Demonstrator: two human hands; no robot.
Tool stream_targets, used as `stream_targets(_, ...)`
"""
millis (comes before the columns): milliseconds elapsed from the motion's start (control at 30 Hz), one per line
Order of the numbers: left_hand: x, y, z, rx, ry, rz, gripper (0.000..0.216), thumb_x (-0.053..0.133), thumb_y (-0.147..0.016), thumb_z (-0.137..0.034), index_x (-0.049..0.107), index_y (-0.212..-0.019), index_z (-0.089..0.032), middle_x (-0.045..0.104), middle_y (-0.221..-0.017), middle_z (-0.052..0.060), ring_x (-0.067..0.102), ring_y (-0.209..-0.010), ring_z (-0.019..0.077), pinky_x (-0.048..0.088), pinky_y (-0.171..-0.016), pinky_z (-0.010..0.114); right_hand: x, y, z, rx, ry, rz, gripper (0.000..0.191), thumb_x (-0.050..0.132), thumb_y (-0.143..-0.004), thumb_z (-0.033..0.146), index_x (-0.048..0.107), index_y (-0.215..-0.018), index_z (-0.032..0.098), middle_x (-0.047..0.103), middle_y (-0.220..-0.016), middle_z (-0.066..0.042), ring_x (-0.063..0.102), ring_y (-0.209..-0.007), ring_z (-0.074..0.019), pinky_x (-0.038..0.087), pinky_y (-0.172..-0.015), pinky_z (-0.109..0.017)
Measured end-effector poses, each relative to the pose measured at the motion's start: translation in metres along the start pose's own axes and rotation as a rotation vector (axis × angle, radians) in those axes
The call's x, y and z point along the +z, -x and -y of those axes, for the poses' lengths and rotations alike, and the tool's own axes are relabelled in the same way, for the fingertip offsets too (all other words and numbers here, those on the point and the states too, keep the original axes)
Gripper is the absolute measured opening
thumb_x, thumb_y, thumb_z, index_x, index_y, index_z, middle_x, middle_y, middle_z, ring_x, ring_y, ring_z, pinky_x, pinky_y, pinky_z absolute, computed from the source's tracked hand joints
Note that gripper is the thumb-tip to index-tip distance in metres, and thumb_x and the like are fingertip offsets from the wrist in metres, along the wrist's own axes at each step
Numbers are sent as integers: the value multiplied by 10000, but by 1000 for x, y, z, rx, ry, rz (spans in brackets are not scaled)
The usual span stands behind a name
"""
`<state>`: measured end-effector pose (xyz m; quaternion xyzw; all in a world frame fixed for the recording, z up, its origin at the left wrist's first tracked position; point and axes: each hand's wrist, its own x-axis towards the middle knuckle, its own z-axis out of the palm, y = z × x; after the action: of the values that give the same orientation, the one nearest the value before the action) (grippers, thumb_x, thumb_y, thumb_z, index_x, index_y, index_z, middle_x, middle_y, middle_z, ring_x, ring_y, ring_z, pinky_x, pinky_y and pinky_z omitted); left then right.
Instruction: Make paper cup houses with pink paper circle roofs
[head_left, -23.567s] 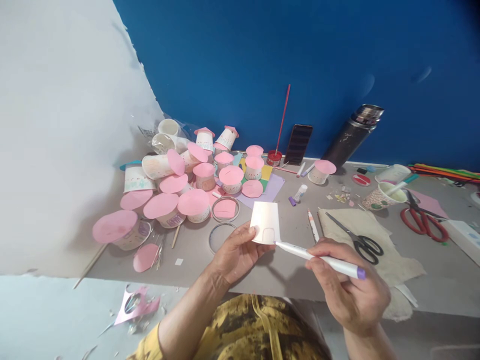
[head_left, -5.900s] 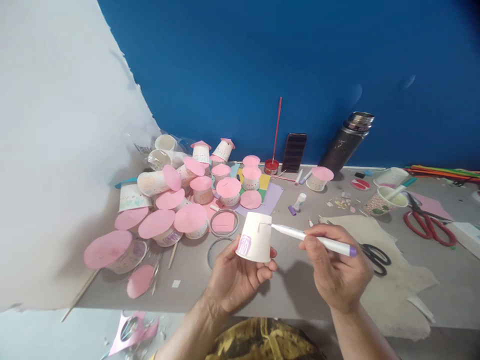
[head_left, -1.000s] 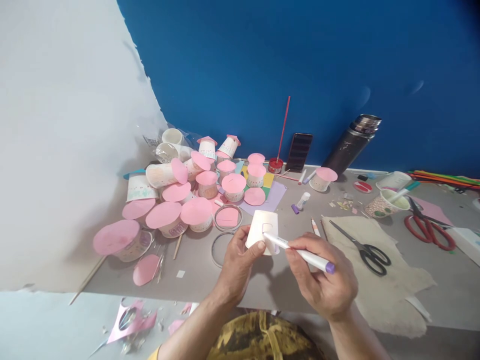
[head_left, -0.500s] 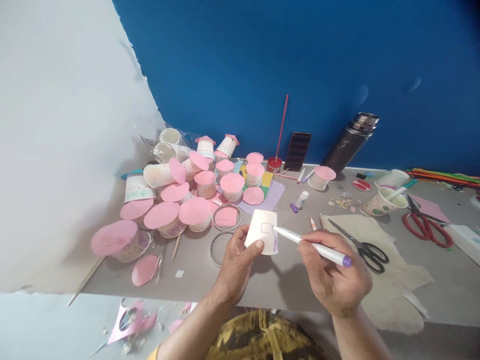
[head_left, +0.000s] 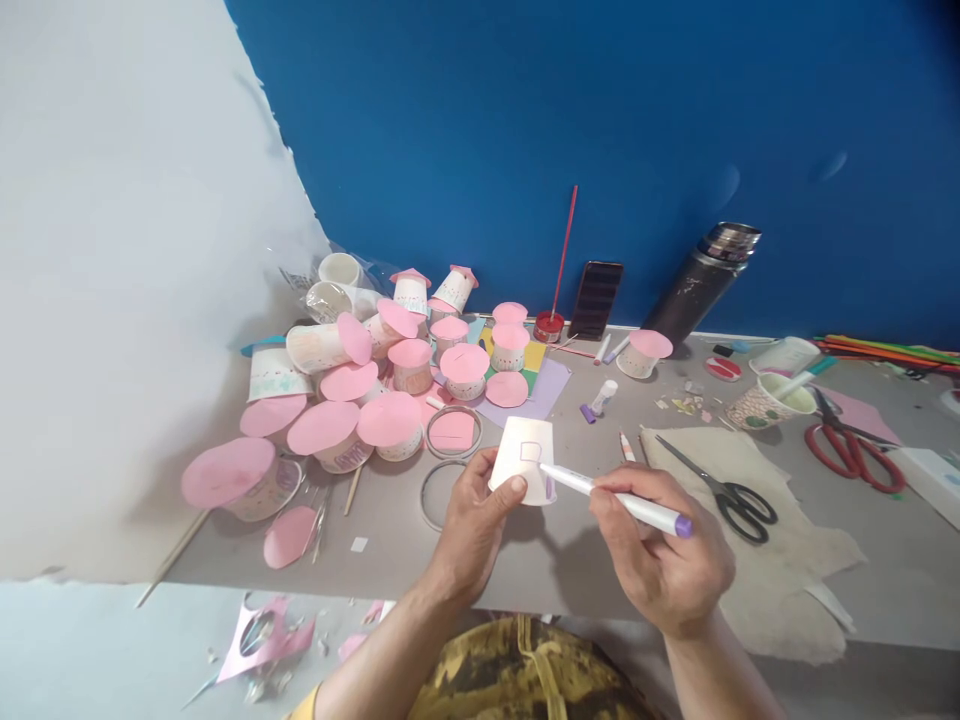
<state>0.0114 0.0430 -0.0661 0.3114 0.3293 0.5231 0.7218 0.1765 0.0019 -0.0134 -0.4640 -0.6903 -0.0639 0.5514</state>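
One upturned cup (head_left: 523,470) above the table (head_left: 562,590), your left hand (head_left: 476,520) wrapped firmly round it, your right hand (head_left: 664,555) pinching one marker (head_left: 651,512), two rings (head_left: 423,497) left, two scissors (head_left: 726,490) right, table edge under your wrists, tabletop between hands.

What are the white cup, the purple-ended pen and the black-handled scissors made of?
The white cup looks like smooth, matte paper, since drawn lines show on it. The purple-ended pen is probably plastic, with a smooth, straight white barrel. The black-handled scissors seem to have metal blades, thin and dark grey, and likely plastic handles, smooth and evenly black.
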Motion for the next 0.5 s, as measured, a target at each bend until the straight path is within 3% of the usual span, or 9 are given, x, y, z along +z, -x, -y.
stream_targets(133, -1, 0, 1, 0, -28, -14, 525, 890, -716, -434, 646, -1101, -173, 705, -1024, 67, 633, -916, 194, 464, -828, 296, 0, 0, -1, -11, -15, -41, 137, 666, -903, 92, 646, -978, 206, 694, -756, 0, 633, -596, -131, 510, -560, -250)
stream_targets(500, -3, -1, 2, 23, -87, -13, 547, 895, -705, -432, 629, -1117, -188, 702, -1061, 68, 640, -918, 205, 488, -825, 320, 7, -6, 0, -31, -17, 68, 64, 639, -945, 155, 623, -967, 213, 681, -725, 12, 628, -589, -130, 501, -562, -250)
